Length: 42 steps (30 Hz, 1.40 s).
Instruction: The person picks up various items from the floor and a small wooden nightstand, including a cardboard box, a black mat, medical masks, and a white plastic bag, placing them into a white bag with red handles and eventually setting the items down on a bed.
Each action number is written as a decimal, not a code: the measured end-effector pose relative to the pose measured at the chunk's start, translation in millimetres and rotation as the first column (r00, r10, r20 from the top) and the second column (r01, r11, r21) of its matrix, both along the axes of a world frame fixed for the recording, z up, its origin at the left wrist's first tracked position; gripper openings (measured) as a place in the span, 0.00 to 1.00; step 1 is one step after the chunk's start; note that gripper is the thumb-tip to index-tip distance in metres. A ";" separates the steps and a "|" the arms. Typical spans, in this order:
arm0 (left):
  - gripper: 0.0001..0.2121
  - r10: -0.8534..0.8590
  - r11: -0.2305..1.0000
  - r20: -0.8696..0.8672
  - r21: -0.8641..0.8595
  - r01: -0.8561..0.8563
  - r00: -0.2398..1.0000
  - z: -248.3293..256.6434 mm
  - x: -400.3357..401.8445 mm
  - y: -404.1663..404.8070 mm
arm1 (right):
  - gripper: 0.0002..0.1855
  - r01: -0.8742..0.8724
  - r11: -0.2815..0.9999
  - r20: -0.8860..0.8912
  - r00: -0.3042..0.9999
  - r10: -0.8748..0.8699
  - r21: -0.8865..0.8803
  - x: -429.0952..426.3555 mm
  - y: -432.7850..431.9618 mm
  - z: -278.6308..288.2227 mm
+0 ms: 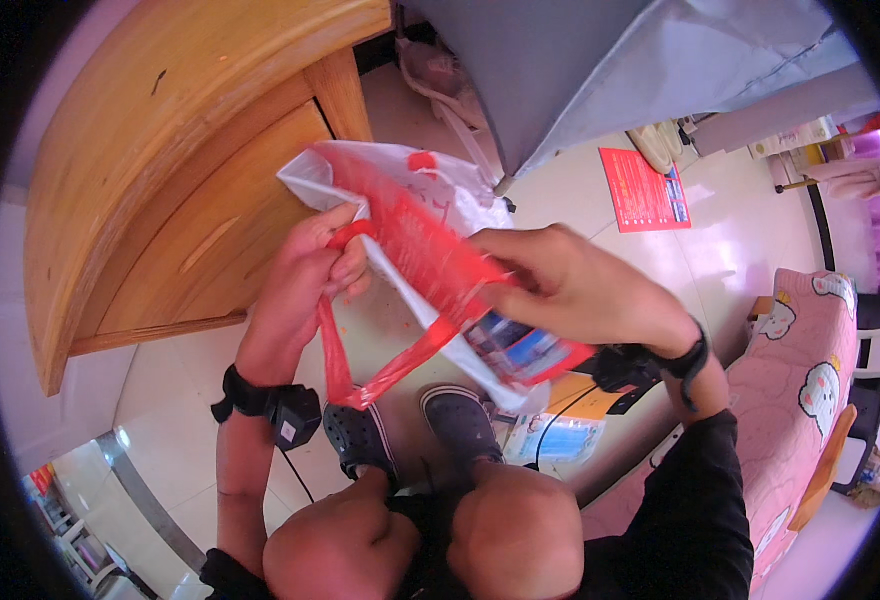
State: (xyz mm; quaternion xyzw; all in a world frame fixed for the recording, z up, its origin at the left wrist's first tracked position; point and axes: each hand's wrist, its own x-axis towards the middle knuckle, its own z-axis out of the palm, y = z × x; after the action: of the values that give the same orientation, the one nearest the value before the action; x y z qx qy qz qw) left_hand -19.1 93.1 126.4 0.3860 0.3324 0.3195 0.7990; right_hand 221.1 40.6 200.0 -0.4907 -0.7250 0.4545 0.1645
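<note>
My left hand [327, 262] grips the edge and red handle of a white bag with red print [470, 180], whose mouth is spread. Across that mouth, blurred by motion, lies a red printed sheet [440, 262] with small pictures near its lower end. My right hand [552, 289] pinches this sheet between thumb and fingers. A red handle loop [365, 382] hangs down over my left shoe. Whether the sheet is inside the bag or just over its opening is hard to tell.
A wooden cabinet [207, 217] stands at the left. Grey fabric [597, 67] hangs above. Another red sheet [638, 191] lies on the floor beside pale shoes [657, 146]. A plastic packet [560, 436] is near my feet; a pink quilted cover [777, 382] is at the right.
</note>
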 end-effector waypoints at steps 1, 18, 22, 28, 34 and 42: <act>0.16 -0.019 1.000 -0.002 0.005 0.019 1.000 8.6 4.4 2.9 | 0.13 -0.032 0.999 0.082 0.996 0.031 0.010 5.0 2.3 5.6; 0.24 0.041 0.998 0.020 -0.043 -0.040 0.999 7.2 -35.2 -31.4 | 0.18 -0.244 0.930 0.420 0.901 0.112 0.275 -43.8 -33.6 -74.1; 0.23 0.109 0.993 -0.108 -0.029 -0.113 0.988 4.9 -38.5 -40.2 | 0.13 -0.197 0.979 0.591 0.796 0.128 0.053 -30.2 -14.7 -103.5; 0.26 0.172 0.981 -0.148 -0.069 -0.183 0.974 -2.8 -34.3 -43.4 | 0.12 -0.003 0.986 0.163 0.986 -0.025 0.168 19.5 8.1 -73.9; 0.25 0.172 0.984 -0.201 0.000 -0.175 0.964 0.8 -11.6 -36.5 | 0.12 0.874 0.453 -0.387 0.361 -0.849 -0.178 218.1 39.2 -130.1; 0.25 0.259 0.960 -0.316 -0.024 -0.280 0.913 20.2 33.9 -27.6 | 0.16 0.606 0.734 0.480 0.567 -0.669 0.307 420.0 9.5 -351.5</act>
State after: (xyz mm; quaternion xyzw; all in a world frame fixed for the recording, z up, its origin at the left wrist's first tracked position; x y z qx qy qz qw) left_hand 14.8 65.5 146.6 0.3541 0.5145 0.3505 0.6979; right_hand 641.1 50.1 -151.5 -0.8197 -0.5363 0.1592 0.1229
